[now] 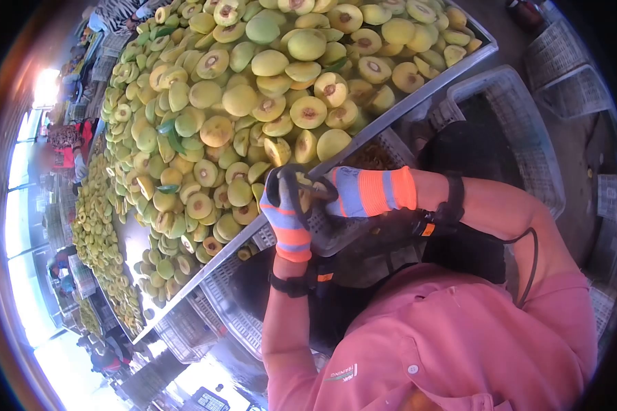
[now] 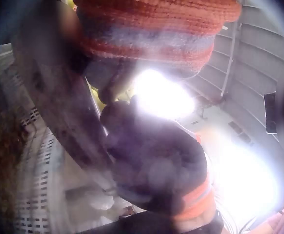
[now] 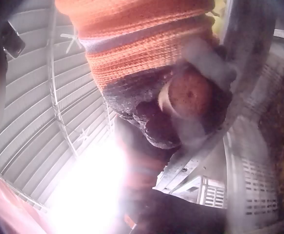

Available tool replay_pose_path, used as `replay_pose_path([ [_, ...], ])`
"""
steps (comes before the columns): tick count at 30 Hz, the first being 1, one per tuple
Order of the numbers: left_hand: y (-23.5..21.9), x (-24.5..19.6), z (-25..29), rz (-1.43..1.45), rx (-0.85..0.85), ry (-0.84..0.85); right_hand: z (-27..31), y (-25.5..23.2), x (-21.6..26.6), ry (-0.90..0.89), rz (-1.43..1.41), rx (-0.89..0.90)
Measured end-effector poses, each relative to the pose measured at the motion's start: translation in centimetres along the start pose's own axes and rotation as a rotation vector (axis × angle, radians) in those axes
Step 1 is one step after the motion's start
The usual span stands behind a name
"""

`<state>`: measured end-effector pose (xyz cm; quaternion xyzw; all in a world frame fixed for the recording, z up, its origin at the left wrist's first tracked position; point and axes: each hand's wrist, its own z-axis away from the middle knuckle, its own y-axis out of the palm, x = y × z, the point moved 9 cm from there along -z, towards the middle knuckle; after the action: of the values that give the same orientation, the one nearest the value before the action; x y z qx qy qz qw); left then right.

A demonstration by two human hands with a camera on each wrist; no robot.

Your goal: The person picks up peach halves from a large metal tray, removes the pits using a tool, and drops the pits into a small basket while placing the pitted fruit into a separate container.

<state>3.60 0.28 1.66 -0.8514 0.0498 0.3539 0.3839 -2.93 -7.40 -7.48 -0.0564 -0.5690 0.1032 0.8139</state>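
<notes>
Beside fruit, right fingers curled, gripping handle

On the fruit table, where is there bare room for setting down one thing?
One bare patch of the table shows, between the large heap of peach halves and the narrower heap beyond. Elsewhere it looks crowded: along the metal rim, the large heap leaves hardly any gap.

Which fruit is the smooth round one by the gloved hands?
Find the big fruit heap, then the metal edge slanting along its near side. Just beyond the right hand, beside that edge, sits the fruit. It shows a rounded yellow-green skin, while its two neighbours toward the left show cut faces with brown centres.
</notes>
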Motion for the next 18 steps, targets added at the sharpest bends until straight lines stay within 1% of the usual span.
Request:
replay_pose_path([
  [1, 0.3, -0.2, -0.1, -0.069, 0.026, 0.056, 0.0, -0.2, 0.1, 0.021, -0.020, -0.003],
  [2, 0.3, -0.2, -0.1, -0.056, 0.018, 0.064, 0.3, -0.4, -0.3, 0.079, -0.043, 0.007],
  [4, 0.4, 1.4, 0.3, 0.282, -0.046, -0.320, 1.7, -1.2, 1.2, 0.190, -0.088, 0.043],
  [5, 1.0, 2.1, 0.9, 0.452, -0.077, -0.509, 1.8, -1.3, 1.3, 0.192, -0.101, 0.019],
  [6, 1.2, 1.6, 1.0, 0.498, -0.095, -0.494, 2.1, -1.4, 1.3, 0.196, -0.111, -0.005],
  [7, 1.3, 1.2, 0.9, 0.409, -0.080, -0.448, 2.3, -1.6, 1.3, 0.200, -0.119, -0.031],
  [9, 1.4, 0.8, 0.7, 0.226, -0.051, -0.359, 1.6, -1.3, 0.4, 0.131, -0.151, -0.070],
  [10, 1.6, 1.0, 0.9, 0.398, -0.049, -0.489, 1.2, -0.9, 0.1, 0.095, -0.169, -0.084],
  [13, 0.8, 0.4, 0.6, 0.269, -0.090, -0.346, -0.2, -0.6, -0.3, -0.060, -0.070, -0.038],
  [14, 0.1, -1.1, 0.0, 0.083, -0.100, -0.200, -0.9, -0.4, 0.0, -0.310, 0.015, -0.036],
  [15, -0.1, -1.7, -0.3, 0.053, -0.073, -0.162, -1.6, 0.2, -0.8, -0.557, 0.103, -0.031],
  [17, -0.7, -2.6, -0.6, -0.013, -0.022, -0.091, -1.7, 0.5, -1.1, -0.603, 0.117, 0.048],
  [18, -0.9, -2.8, -0.7, -0.014, -0.031, -0.067, -1.3, -0.4, -0.5, -0.402, 0.045, 0.116],
])
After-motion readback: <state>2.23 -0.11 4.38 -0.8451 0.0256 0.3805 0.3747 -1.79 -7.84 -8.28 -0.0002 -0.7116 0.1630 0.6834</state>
